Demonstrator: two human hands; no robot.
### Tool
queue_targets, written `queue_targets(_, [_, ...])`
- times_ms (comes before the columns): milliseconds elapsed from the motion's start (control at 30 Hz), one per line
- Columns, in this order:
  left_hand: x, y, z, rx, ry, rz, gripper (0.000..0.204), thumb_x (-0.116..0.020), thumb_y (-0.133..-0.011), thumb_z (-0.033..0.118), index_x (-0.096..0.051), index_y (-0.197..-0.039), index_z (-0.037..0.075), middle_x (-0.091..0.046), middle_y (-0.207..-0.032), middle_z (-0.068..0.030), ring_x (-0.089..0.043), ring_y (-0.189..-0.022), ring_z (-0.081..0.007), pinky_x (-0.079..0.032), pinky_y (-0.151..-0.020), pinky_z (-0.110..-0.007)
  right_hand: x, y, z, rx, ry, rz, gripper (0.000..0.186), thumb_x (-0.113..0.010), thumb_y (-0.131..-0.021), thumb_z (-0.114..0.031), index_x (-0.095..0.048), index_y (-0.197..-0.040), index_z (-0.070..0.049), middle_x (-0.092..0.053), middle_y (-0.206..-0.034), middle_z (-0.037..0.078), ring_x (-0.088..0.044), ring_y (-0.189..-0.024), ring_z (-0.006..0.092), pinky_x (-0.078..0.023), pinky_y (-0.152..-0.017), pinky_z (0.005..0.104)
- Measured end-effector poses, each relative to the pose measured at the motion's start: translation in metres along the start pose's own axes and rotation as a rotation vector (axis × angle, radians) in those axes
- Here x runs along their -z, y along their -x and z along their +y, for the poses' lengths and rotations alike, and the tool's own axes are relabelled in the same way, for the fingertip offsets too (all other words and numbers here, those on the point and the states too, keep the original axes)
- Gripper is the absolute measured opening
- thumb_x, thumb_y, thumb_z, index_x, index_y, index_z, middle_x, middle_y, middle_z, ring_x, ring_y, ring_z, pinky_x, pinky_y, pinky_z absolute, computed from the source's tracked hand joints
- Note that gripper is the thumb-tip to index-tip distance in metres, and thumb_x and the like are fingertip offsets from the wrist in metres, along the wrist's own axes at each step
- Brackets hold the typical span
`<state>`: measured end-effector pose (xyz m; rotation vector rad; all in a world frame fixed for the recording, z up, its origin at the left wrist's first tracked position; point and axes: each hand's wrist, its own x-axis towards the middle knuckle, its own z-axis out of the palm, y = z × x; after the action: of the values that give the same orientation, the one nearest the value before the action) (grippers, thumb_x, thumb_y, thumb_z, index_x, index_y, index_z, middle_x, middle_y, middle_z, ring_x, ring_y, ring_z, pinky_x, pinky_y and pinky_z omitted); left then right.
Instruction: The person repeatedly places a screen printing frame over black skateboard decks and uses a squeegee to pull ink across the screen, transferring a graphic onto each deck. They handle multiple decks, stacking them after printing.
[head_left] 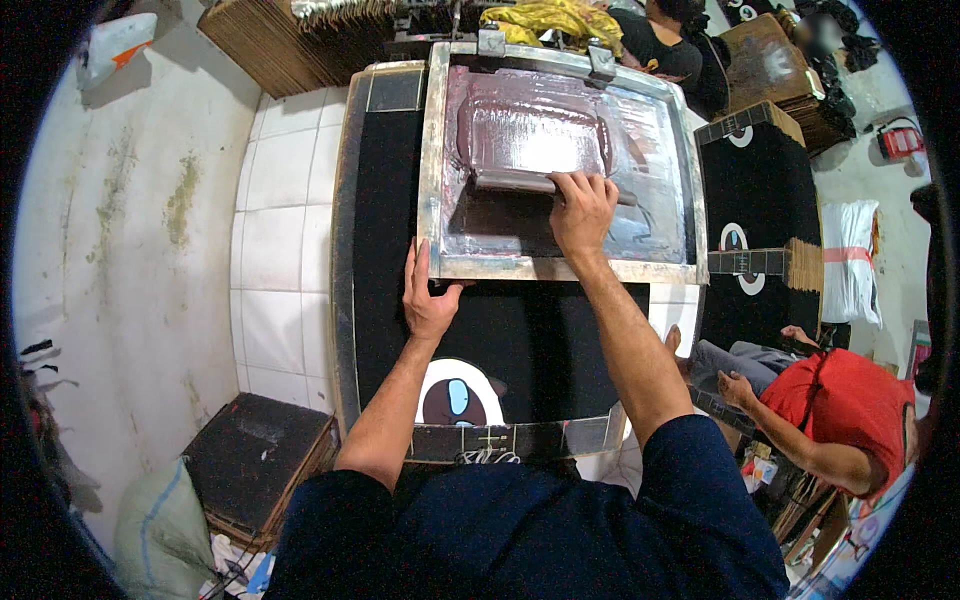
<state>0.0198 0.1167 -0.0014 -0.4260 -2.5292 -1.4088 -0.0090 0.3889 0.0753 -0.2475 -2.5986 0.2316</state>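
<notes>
A screen printing frame [562, 269] with wooden edges lies over a black cloth [540, 350] on a long board. Dark maroon ink [530, 140] makes a wet, shiny patch on its mesh. My right hand [584, 210] is closed on the handle of a squeegee [510, 181], whose blade rests on the mesh along the near side of the ink. At the frame's near left corner, my left hand [430, 300] grips the edge, fingers along the outer side and thumb at the near side. Nearer me, a printed cartoon eye [460, 397] in white, brown and blue shows on the cloth.
Metal hinge clamps [600, 62] hold the frame's far edge, with yellow cloth [550, 20] behind. To the right stand more boards with printed black cloth [755, 200]. A person in red [835, 415] sits at lower right. Stacked dark boards [255, 460] lie at lower left.
</notes>
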Motion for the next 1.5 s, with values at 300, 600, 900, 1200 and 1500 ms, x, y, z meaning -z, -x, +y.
queue_targets(300, [0.053,-0.076,0.115,-0.149,0.268,0.228,0.092,-0.091,-0.071,0.002,-0.045,-0.151,-0.001,-0.055,-0.148,-0.0215,-0.055,-0.135,-0.0323,-0.048,-0.111,-0.041,0.1,-0.02,-0.032,-0.018,-0.082,0.534,0.039,-0.068,-0.077,-0.009,-0.073,-0.113,-0.022,-0.073,-0.106,0.003,-0.06,-0.105,0.0296,-0.038,-0.1,0.0459])
queue_targets(600, [0.13,-0.139,-0.013,-0.042,0.442,0.11,0.075,-0.081,-0.091,0.015,-0.042,-0.153,0.0,-0.063,-0.14,-0.0217,-0.075,-0.099,-0.0239,-0.059,-0.083,-0.031,0.194,-0.192,-0.02,-0.035,0.077,0.463,0.049,-0.076,-0.077,-0.02,-0.07,-0.125,-0.023,-0.072,-0.117,0.003,-0.063,-0.112,0.0294,-0.042,-0.101,0.0489])
queue_targets(900, [0.212,0.278,-0.321,1.299,0.354,-0.156,0.037,-0.053,-0.103,0.038,-0.071,-0.092,0.007,-0.069,-0.088,-0.0101,-0.066,-0.079,-0.0274,-0.05,-0.065,-0.043,0.226,-0.286,0.005,-0.172,0.085,0.314,0.051,-0.073,-0.082,-0.033,-0.068,-0.133,-0.028,-0.076,-0.119,0.01,-0.072,-0.11,0.0327,-0.055,-0.098,0.0447])
queue_targets(1200, [0.19,0.371,-0.3,0.695,0.053,-0.003,0.033,-0.062,-0.101,0.033,-0.071,-0.124,0.012,-0.074,-0.107,-0.0159,-0.071,-0.093,-0.0353,-0.053,-0.078,-0.05,0.239,-0.327,0.004,-0.211,0.055,0.235,0.056,-0.078,-0.082,-0.043,-0.07,-0.133,-0.02,-0.077,-0.115,0.01,-0.073,-0.106,0.0266,-0.054,-0.093,0.0383])
queue_targets(1500, [0.211,0.36,-0.271,0.498,-0.67,-0.097,0.026,-0.059,-0.1,0.019,-0.071,-0.12,0.008,-0.074,-0.101,-0.013,-0.069,-0.089,-0.0353,-0.049,-0.08,-0.049,0.228,-0.337,0.019,-0.197,0.13,0.282,0.061,-0.076,-0.081,-0.048,-0.068,-0.135,-0.022,-0.073,-0.126,0.01,-0.069,-0.117,0.0279,-0.052,-0.101,0.0384])
